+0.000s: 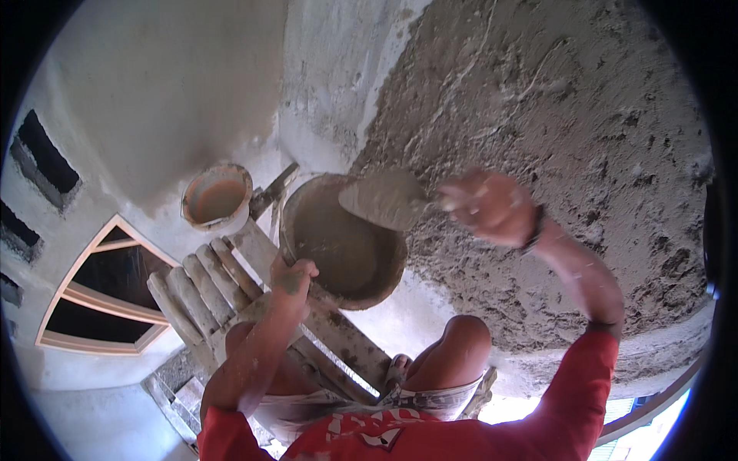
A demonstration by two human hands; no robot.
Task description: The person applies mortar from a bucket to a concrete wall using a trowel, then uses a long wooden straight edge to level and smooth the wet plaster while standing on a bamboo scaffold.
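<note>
Your right hand (492, 206) clamps a trowel (384, 198) near frame centre, overlapping the tub's (397, 269) rim; your left hand (292, 283) grips that rim. Upper left, a smaller bucket (217, 198) sits above wooden slats (206, 281).

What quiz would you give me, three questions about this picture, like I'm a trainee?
1. Which hand is at the rim of the big bucket? A) right B) left
2. True or false: the smaller bucket is right of the big one in the picture.
3. Fill in: the right hand holds a ____.
Key: 1. B, the left hand. 2. False, the smaller bucket is to the left. 3. trowel-like tool.
</note>
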